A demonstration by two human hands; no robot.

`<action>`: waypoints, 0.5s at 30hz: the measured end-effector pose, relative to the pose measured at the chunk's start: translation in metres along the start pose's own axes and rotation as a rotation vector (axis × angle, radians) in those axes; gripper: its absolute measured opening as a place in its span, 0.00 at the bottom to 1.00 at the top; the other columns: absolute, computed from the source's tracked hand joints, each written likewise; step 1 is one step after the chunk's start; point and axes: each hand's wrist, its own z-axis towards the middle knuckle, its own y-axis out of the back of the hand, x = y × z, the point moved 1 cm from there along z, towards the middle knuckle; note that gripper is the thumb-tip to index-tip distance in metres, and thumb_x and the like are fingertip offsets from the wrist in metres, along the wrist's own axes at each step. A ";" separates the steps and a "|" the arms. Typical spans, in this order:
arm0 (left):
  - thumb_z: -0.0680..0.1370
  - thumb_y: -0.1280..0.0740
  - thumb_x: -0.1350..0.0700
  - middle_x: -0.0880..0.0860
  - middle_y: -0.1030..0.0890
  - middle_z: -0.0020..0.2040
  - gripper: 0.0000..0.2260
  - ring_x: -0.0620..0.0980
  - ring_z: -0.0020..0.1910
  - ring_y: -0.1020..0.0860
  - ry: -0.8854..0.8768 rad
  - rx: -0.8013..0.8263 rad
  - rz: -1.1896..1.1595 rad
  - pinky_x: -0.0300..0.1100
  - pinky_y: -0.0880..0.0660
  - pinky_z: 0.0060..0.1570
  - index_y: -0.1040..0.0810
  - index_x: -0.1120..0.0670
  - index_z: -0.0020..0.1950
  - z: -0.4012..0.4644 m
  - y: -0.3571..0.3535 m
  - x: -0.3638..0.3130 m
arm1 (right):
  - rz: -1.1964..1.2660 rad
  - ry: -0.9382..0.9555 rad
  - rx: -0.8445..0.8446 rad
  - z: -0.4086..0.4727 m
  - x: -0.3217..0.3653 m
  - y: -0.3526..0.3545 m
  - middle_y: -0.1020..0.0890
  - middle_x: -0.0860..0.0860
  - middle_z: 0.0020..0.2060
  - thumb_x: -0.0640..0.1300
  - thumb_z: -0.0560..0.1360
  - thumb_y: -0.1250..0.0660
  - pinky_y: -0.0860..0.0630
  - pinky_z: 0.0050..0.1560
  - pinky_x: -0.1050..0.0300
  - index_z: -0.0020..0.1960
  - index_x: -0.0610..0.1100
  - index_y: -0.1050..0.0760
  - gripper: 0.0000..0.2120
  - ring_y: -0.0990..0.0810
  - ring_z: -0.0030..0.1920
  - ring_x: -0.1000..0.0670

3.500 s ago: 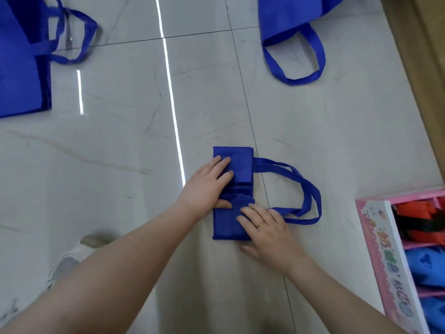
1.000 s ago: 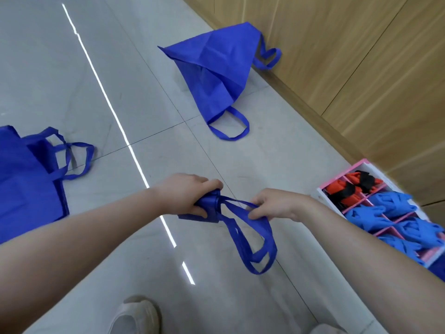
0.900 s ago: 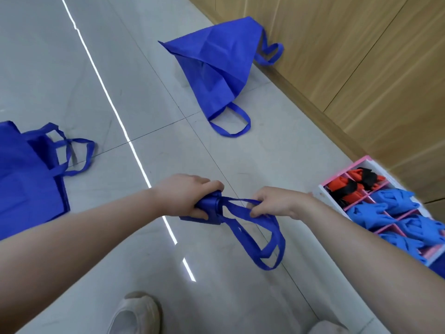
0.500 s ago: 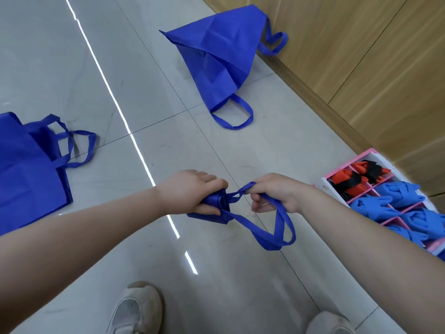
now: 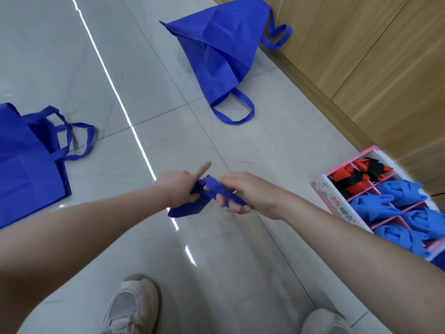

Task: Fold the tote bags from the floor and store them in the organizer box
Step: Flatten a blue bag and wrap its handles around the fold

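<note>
Far to the left of the grip, a flat blue tote bag (image 5: 24, 162) is spread on the tiled floor (image 5: 168, 80), its handles lying toward the hands. Nearer the grip, the left hand (image 5: 179, 189) is closed around a folded blue tote bag (image 5: 192, 203), which is held in the air above the floor; the index finger is stretched out forward while the other fingers are curled on the bundle. A corner of the folded cloth hangs just below this hand. Directly to the right, touching the same bundle, the right hand (image 5: 240, 191) is curled around its other end, with blue fabric seen between the fingers. Whether a handle strap is being wrapped cannot be told. Well beyond the grip, a crumpled blue tote bag (image 5: 216, 44) is heaped near the wooden wall (image 5: 361, 56), one handle loop lying toward the hands. To the right of the grip, apart from it, a pink organizer box (image 5: 337, 203) is set on the floor; red-and-black bundles fill its far compartments and blue bundles (image 5: 385, 203) the nearer ones. Below the grip, two pale shoes (image 5: 132, 307) are seen.
</note>
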 end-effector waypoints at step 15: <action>0.79 0.37 0.59 0.43 0.21 0.54 0.12 0.36 0.48 0.22 -0.199 0.004 -1.256 0.30 0.26 0.46 0.26 0.43 0.57 -0.016 0.035 -0.009 | -1.096 0.102 -0.540 -0.011 0.004 0.021 0.27 0.51 0.63 0.46 0.74 0.33 0.29 0.46 0.55 0.69 0.46 0.40 0.27 0.24 0.56 0.45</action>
